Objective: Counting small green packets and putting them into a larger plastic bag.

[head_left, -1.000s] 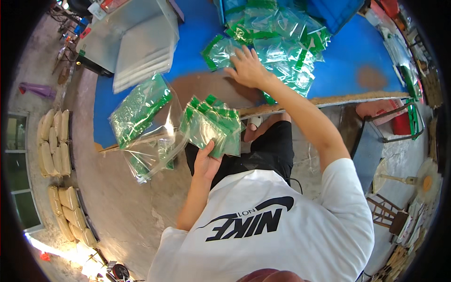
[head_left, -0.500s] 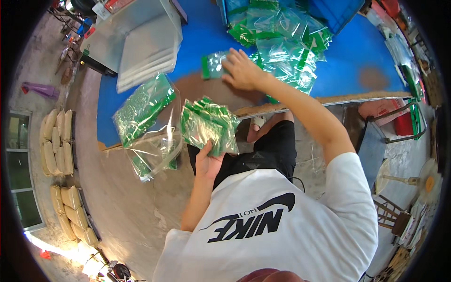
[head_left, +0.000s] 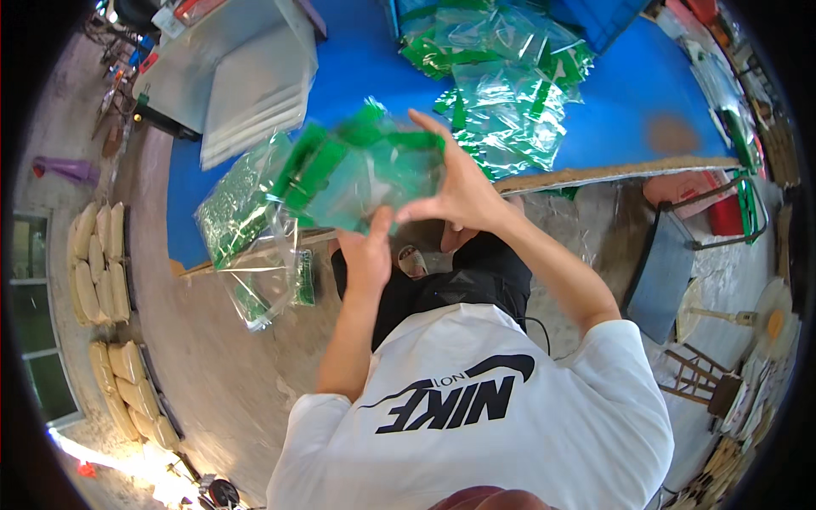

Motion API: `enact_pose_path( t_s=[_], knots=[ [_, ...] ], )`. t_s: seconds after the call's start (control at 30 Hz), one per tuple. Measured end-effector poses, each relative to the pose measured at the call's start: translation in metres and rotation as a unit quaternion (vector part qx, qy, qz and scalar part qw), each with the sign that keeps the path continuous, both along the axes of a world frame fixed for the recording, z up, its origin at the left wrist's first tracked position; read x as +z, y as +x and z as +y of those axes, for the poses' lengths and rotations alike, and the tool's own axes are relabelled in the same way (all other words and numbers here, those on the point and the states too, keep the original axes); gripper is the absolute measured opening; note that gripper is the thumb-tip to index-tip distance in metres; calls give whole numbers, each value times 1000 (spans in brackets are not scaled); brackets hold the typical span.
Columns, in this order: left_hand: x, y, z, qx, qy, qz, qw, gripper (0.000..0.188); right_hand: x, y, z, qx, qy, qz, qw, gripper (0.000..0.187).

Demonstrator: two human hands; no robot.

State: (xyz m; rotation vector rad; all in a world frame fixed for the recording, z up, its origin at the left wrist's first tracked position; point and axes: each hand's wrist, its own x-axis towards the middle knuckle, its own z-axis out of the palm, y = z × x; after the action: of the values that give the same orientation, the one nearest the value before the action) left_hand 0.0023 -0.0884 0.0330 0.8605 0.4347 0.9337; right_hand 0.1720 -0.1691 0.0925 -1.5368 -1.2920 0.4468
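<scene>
**Hands together at green-edged packets (head_left: 357, 174)**

Left hand (head_left: 365, 257) clasps the fanned packets by the blue table's (head_left: 629, 136) near edge; right hand (head_left: 466, 189) is at their right side, grip unclear. Black lettering (head_left: 450, 408) sits upside down on a white shirt (head_left: 527, 459).

1. Centre: green-edged bags (head_left: 361, 174) motion-blurred; count indeterminable.
2. Centre: left hand (head_left: 365, 255), fingers hidden behind bags.
3. Upper right: blue crate (head_left: 608, 21) cut off by top edge.

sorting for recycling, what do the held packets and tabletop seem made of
Held packets: probably thin plastic film, see-through with green bands; blur hides the finish. Tabletop: possibly wood-based board, blue, fairly matt face, with a rough brown edge.
</scene>
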Motion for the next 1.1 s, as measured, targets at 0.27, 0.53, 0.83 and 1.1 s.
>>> enact_pose_path(
  t_s=[0.27,0.53,0.83,1.1],
  knots=[
    [-15,22,81,-109,287,126,943,81,-63,17,31,-4,23,36,999,90],
    [12,38,75,-142,211,117,960,97,-60,13,36,-49,10,48,998,74],
    [-4,27,81,-143,307,242,909,58,-69,16,38,-21,-12,-14,1000,72],
    [-22,-49,64,-66,-133,104,983,51,-17,104,-36,-21,67,-348,935,94]
  ],
)
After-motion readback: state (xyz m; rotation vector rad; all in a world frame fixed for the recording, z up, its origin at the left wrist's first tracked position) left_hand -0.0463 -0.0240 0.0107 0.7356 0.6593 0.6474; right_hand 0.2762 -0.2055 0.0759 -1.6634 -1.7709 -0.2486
